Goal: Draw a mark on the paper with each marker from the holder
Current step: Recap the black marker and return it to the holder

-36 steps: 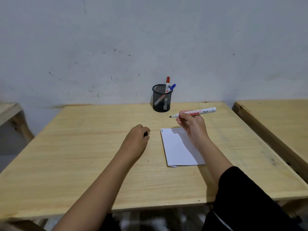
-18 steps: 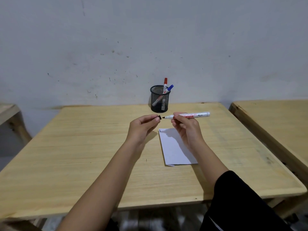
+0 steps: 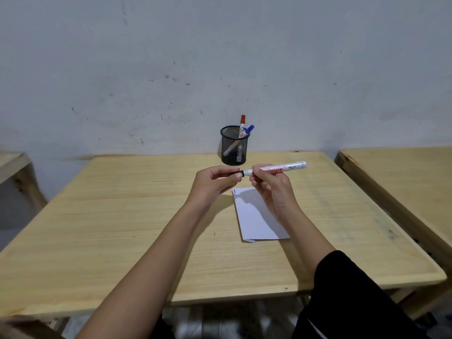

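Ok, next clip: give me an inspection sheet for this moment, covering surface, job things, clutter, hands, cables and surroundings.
Surface: light wooden table, bare apart from the job's things.
Job's things: white paper lies flat with one short dark mark at its far left corner; black mesh holder at the far edge holds a red-capped marker and a blue-capped marker; a white marker is held level above the paper.
Clutter: nothing seen.
Hands: right hand has its grip on the white marker's barrel; left hand pinches the black cap at its tip.
Cables: nothing seen.
Surroundings: scuffed grey wall; another wooden table to the right.
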The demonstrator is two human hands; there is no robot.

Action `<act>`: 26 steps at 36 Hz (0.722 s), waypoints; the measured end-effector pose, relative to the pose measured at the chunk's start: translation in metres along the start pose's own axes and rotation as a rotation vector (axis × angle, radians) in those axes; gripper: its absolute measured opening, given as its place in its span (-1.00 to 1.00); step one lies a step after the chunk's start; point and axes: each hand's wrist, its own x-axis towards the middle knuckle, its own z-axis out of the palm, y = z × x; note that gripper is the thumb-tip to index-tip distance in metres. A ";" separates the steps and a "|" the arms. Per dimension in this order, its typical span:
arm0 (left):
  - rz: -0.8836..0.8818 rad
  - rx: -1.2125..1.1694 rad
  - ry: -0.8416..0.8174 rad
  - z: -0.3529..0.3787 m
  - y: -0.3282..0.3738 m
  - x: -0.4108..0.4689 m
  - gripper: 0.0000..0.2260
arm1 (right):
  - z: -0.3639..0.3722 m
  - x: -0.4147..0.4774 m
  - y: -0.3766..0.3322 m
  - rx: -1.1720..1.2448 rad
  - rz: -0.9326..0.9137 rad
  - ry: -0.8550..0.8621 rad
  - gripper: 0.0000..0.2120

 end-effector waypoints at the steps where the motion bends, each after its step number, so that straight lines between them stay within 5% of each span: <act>1: 0.003 -0.007 0.002 0.001 -0.001 0.000 -0.87 | 0.001 -0.001 0.001 0.010 -0.008 -0.008 -0.92; 15: 0.058 0.128 -0.022 -0.009 0.007 -0.006 -0.86 | 0.004 -0.009 0.009 -0.127 -0.092 -0.084 -0.96; 26: 0.054 0.058 0.004 -0.032 0.026 0.000 -0.86 | -0.004 -0.005 -0.012 0.116 -0.003 0.013 -0.91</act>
